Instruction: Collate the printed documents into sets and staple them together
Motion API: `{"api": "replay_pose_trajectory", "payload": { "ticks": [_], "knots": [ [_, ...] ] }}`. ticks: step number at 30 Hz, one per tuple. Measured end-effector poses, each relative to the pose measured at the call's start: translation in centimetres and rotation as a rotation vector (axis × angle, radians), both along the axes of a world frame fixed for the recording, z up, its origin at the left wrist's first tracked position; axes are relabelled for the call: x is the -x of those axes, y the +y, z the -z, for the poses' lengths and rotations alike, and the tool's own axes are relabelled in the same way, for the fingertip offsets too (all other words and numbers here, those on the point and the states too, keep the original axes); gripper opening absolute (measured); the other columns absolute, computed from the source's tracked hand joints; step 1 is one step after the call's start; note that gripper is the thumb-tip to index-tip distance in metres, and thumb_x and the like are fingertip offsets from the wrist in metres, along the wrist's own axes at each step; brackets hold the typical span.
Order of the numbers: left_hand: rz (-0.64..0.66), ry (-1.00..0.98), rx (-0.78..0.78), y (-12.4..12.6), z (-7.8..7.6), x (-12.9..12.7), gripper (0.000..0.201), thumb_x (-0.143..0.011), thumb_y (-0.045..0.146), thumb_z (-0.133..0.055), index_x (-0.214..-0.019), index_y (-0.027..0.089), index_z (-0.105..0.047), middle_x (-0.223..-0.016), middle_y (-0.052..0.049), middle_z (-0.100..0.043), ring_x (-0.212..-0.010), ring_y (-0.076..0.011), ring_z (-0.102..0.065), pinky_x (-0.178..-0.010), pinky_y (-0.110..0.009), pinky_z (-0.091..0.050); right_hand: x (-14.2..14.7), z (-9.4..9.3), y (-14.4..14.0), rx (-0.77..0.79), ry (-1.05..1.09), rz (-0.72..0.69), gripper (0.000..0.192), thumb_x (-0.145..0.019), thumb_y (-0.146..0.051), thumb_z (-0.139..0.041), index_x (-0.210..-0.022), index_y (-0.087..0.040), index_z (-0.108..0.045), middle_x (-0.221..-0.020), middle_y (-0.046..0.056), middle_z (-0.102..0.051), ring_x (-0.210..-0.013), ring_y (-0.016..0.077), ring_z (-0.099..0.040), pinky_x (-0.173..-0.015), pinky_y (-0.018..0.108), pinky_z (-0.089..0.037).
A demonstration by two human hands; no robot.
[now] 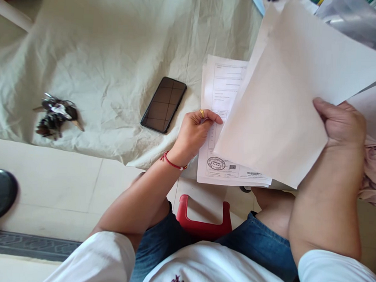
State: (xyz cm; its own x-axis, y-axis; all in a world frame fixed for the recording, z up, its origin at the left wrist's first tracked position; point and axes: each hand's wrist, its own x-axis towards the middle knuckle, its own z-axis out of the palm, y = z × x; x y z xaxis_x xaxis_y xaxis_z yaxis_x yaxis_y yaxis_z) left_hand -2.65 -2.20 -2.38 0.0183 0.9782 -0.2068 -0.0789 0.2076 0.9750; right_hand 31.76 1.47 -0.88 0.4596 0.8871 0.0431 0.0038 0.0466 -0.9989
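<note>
My right hand (343, 118) grips a few raised sheets of paper (277, 103), thumb on top and the other fingers hidden behind them. The sheets' blank side faces up and they slope over a stack of printed forms (223, 82). A round black stamp and a small square code show near the forms' lower edge. My left hand (196, 127), with a ring and a red bracelet, is closed at the left edge of the forms. Its thumb and index finger lie close together on the print. Left of this hand a dark smartphone (164, 104) lies face up.
A wrinkled pale cloth (117, 42) covers the surface. A bunch of keys (56, 115) lies at left. Clear plastic sleeves (358, 21) are at the top right, and pinkish fabric (375, 170) at the right edge. Below is a red stool (203, 229).
</note>
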Motion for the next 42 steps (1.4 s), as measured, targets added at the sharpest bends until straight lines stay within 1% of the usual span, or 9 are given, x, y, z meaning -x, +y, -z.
{"api": "replay_pose_trajectory", "payload": {
  "ticks": [6, 11, 15, 18, 24, 27, 33, 38, 42],
  "knots": [
    [-0.003, 0.001, 0.004, -0.1, -0.2, -0.1, 0.019, -0.084, 0.012, -0.069, -0.075, 0.024, -0.082, -0.075, -0.002, -0.074, -0.063, -0.013, -0.058, -0.057, -0.028, -0.041, 0.8, 0.0, 0.1, 0.015, 0.054, -0.016, 0.058, -0.038, -0.029, -0.112, -0.088, -0.02, -0.086, -0.108, 0.009, -0.087, -0.115, 0.0397, -0.082, -0.109, 0.062, -0.065],
    [-0.016, 0.013, 0.036, -0.1, -0.4, -0.1, 0.018, -0.083, 0.013, -0.07, -0.078, 0.024, -0.084, -0.073, -0.002, -0.073, -0.06, -0.0125, -0.056, -0.054, -0.027, -0.038, 0.6, 0.3, 0.2, 0.016, 0.055, -0.052, 0.052, -0.04, -0.03, -0.111, -0.081, -0.023, -0.081, -0.112, 0.007, -0.087, -0.118, 0.0397, -0.082, -0.111, 0.062, -0.064],
    [-0.045, 0.023, 0.094, -0.2, -0.7, -0.3, 0.022, -0.079, 0.011, -0.068, -0.08, 0.023, -0.086, -0.07, -0.001, -0.072, -0.056, -0.0118, -0.052, -0.052, -0.027, -0.035, 0.9, 0.2, 0.1, 0.037, 0.06, -0.047, 0.057, -0.038, -0.03, -0.112, -0.086, -0.02, -0.084, -0.111, 0.01, -0.087, -0.114, 0.04, -0.082, -0.109, 0.064, -0.064],
    [-0.057, 0.01, 0.118, -0.2, -0.9, -0.3, 0.023, -0.076, 0.011, -0.067, -0.08, 0.023, -0.086, -0.064, 0.0, -0.068, -0.054, -0.0116, -0.05, -0.052, -0.027, -0.033, 1.4, 0.1, 0.0, 0.076, 0.067, -0.023, 0.053, -0.041, -0.027, -0.112, -0.086, -0.02, -0.084, -0.109, 0.01, -0.088, -0.113, 0.0391, -0.083, -0.109, 0.063, -0.065],
    [-0.055, -0.087, 0.055, -0.3, -1.1, -0.3, 0.011, -0.082, 0.027, -0.074, -0.084, 0.021, -0.083, -0.076, -0.002, -0.074, -0.07, -0.0162, -0.064, -0.064, -0.029, -0.049, 2.2, -0.1, -0.3, 0.095, 0.057, -0.058, 0.053, -0.046, -0.027, -0.109, -0.093, -0.02, -0.086, -0.116, 0.01, -0.087, -0.118, 0.0381, -0.081, -0.11, 0.06, -0.064],
    [-0.054, -0.136, 0.032, -0.3, -1.0, -0.4, 0.02, -0.085, 0.038, -0.079, -0.079, 0.02, -0.078, -0.078, -0.002, -0.072, -0.075, -0.0164, -0.065, -0.071, -0.03, -0.053, 2.7, -0.2, -0.4, 0.094, 0.065, -0.074, 0.057, -0.045, -0.025, -0.108, -0.097, -0.019, -0.087, -0.119, 0.013, -0.086, -0.122, 0.0392, -0.079, -0.111, 0.061, -0.063],
    [-0.036, -0.155, 0.034, -0.3, -0.6, -0.4, 0.027, -0.079, 0.044, -0.089, -0.08, 0.019, -0.078, -0.077, 0.0, -0.069, -0.072, -0.0136, -0.06, -0.069, -0.028, -0.05, 3.6, -0.4, -0.5, 0.078, 0.045, -0.08, 0.068, -0.035, -0.034, -0.112, -0.097, -0.017, -0.088, -0.11, 0.012, -0.087, -0.115, 0.0418, -0.082, -0.109, 0.067, -0.065],
    [-0.05, -0.076, 0.024, -0.3, -0.8, -0.5, 0.027, -0.076, 0.041, -0.091, -0.081, 0.018, -0.078, -0.074, 0.001, -0.067, -0.069, -0.0124, -0.056, -0.066, -0.027, -0.048, 4.3, -0.4, -0.6, 0.093, 0.02, -0.059, 0.068, -0.034, -0.044, -0.112, -0.092, -0.019, -0.088, -0.105, 0.008, -0.088, -0.103, 0.0383, -0.085, -0.111, 0.066, -0.064],
    [-0.09, -0.063, 0.034, -0.2, -0.9, -0.5, 0.029, -0.075, 0.036, -0.093, -0.074, 0.019, -0.07, -0.069, 0.003, -0.06, -0.065, -0.0108, -0.052, -0.061, -0.026, -0.043, 4.6, -0.7, -0.7, 0.089, 0.073, -0.081, 0.073, -0.03, -0.045, -0.114, -0.094, -0.021, -0.087, -0.105, 0.006, -0.088, -0.097, 0.0341, -0.085, -0.113, 0.062, -0.065]
  ]
}}
